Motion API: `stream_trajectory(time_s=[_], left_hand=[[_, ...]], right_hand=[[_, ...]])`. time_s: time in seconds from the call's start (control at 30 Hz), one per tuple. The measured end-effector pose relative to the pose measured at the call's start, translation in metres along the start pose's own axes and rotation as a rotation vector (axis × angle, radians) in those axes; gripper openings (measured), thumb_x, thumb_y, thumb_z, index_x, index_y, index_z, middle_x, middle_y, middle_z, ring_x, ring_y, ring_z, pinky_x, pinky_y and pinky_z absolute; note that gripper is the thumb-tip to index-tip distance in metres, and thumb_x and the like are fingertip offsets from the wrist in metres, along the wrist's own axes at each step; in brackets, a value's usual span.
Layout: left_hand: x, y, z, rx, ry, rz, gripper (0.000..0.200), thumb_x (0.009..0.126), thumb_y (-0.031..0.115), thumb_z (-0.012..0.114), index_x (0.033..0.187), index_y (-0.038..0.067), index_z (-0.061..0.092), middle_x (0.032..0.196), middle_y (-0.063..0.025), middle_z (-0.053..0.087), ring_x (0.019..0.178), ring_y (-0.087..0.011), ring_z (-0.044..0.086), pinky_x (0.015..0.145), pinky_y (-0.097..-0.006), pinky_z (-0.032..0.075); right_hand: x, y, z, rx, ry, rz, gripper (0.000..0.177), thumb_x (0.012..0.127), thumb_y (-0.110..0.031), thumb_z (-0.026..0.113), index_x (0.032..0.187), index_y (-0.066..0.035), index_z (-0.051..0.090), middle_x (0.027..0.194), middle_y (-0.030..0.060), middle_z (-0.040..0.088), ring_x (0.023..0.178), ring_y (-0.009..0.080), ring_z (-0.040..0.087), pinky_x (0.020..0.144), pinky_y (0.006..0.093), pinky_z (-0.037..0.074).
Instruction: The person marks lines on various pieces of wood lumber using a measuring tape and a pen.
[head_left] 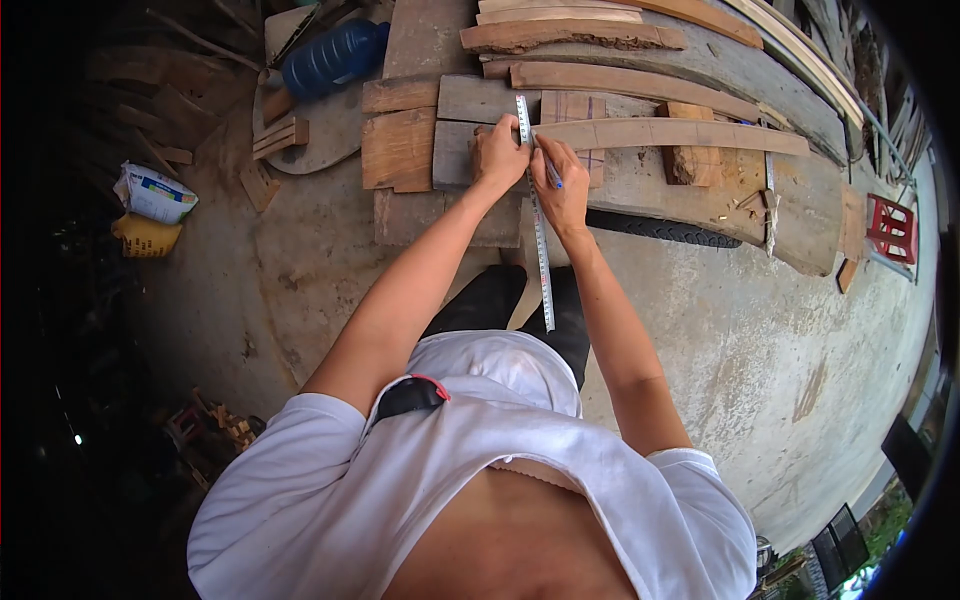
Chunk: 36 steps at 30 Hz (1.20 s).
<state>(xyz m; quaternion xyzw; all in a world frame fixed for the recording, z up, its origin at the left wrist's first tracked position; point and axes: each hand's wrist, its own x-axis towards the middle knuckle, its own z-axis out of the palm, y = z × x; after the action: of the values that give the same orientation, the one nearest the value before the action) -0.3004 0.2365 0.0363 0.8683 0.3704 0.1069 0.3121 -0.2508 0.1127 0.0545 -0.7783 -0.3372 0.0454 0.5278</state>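
Observation:
A white metal tape measure blade (542, 260) runs from the bench toward my legs, its far end sticking up past my fingers. My left hand (499, 157) is closed, pinching the blade over the end of a thin wooden strip (670, 134). Just beside it, my right hand (563, 190) is closed around a blue pen (555, 178), close to the blade and the strip's left end. My fingers hide the pen's tip and the exact contact with the wood. The strip lies across a wooden block (690, 152) farther right.
Several long boards (630, 82) lie along the far side of the plank bench (800, 215). A tire (665, 230) shows under its near edge. To the left are a blue water jug (332, 60) and a white sack (156, 192); a red stool (891, 230) stands far right.

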Motion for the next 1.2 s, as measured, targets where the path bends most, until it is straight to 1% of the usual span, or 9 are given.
stream_trajectory(time_s=[0.17,0.33,0.5,0.53,0.6,0.77,0.83,0.93,1.2], left_hand=[[-0.001,-0.001,0.001,-0.086,-0.031,-0.079,0.029,0.077,0.011,0.073,0.104,0.007,0.063,0.068,-0.0101,0.071,0.065,-0.0279,0.071,0.071,-0.0409,0.055],[0.0,-0.001,0.002,-0.116,-0.04,-0.078,0.029,0.078,0.009,0.072,0.105,0.005,0.062,0.068,-0.0105,0.071,0.062,-0.0266,0.071,0.066,-0.0394,0.057],[0.0,-0.007,0.004,0.036,0.061,0.146,0.031,0.078,0.004,0.071,0.107,0.001,0.061,0.066,-0.0111,0.069,0.054,-0.0226,0.069,0.054,-0.036,0.058],[0.001,-0.007,0.004,0.034,0.068,0.145,0.031,0.078,0.004,0.071,0.107,0.001,0.061,0.066,-0.0111,0.069,0.054,-0.0226,0.069,0.054,-0.036,0.058],[-0.001,-0.006,0.007,-0.07,-0.003,-0.05,0.032,0.078,0.005,0.071,0.108,0.002,0.061,0.066,-0.0117,0.069,0.055,-0.0234,0.07,0.056,-0.0368,0.058],[-0.003,0.001,0.001,-0.118,-0.029,-0.07,0.033,0.078,0.005,0.072,0.108,0.003,0.061,0.067,-0.0117,0.069,0.058,-0.0245,0.07,0.06,-0.0381,0.058],[-0.001,0.001,-0.001,0.015,0.023,0.04,0.032,0.077,0.007,0.072,0.107,0.005,0.062,0.068,-0.011,0.07,0.061,-0.0261,0.07,0.066,-0.0401,0.057],[-0.001,0.002,-0.002,-0.021,-0.01,-0.012,0.032,0.076,0.009,0.073,0.106,0.006,0.062,0.068,-0.0105,0.07,0.064,-0.0271,0.071,0.071,-0.0413,0.056],[-0.002,0.001,0.003,-0.137,-0.028,-0.088,0.031,0.076,0.008,0.073,0.105,0.006,0.063,0.065,-0.0098,0.068,0.063,-0.0281,0.07,0.069,-0.0406,0.057]], right_hand=[[-0.029,-0.009,-0.018,0.02,-0.052,0.034,0.023,0.088,-0.008,0.061,0.109,0.0,0.066,0.094,0.0185,0.067,0.086,0.0368,0.065,0.077,0.0427,0.052],[-0.01,-0.002,-0.003,0.025,-0.002,0.005,0.023,0.088,-0.007,0.061,0.11,0.0,0.066,0.096,0.0189,0.067,0.087,0.0364,0.066,0.078,0.0428,0.052],[-0.002,-0.003,-0.003,0.037,-0.01,0.012,0.024,0.088,-0.007,0.061,0.11,0.001,0.066,0.096,0.0188,0.067,0.087,0.0366,0.066,0.077,0.0431,0.052],[-0.01,-0.002,-0.005,0.039,-0.004,0.002,0.024,0.088,-0.007,0.061,0.11,0.001,0.066,0.095,0.0188,0.067,0.086,0.0368,0.065,0.077,0.0432,0.052],[-0.024,-0.005,-0.011,0.038,-0.008,-0.01,0.024,0.088,-0.007,0.061,0.11,0.001,0.066,0.095,0.0188,0.067,0.086,0.0369,0.065,0.077,0.0432,0.052],[-0.018,-0.004,-0.006,0.013,-0.004,-0.001,0.024,0.088,-0.007,0.061,0.11,0.001,0.066,0.094,0.0183,0.067,0.084,0.0372,0.065,0.076,0.043,0.052],[-0.005,0.0,0.001,0.018,0.015,-0.011,0.024,0.088,-0.007,0.06,0.11,0.001,0.066,0.094,0.0182,0.067,0.084,0.0373,0.065,0.076,0.0429,0.052],[0.003,0.001,0.002,0.017,0.002,-0.007,0.024,0.088,-0.007,0.06,0.11,0.001,0.066,0.095,0.0187,0.067,0.085,0.0373,0.065,0.076,0.0428,0.052],[-0.026,-0.009,-0.012,0.016,-0.031,0.051,0.023,0.089,-0.008,0.06,0.11,0.001,0.067,0.096,0.0191,0.067,0.087,0.0369,0.066,0.077,0.0419,0.052]])
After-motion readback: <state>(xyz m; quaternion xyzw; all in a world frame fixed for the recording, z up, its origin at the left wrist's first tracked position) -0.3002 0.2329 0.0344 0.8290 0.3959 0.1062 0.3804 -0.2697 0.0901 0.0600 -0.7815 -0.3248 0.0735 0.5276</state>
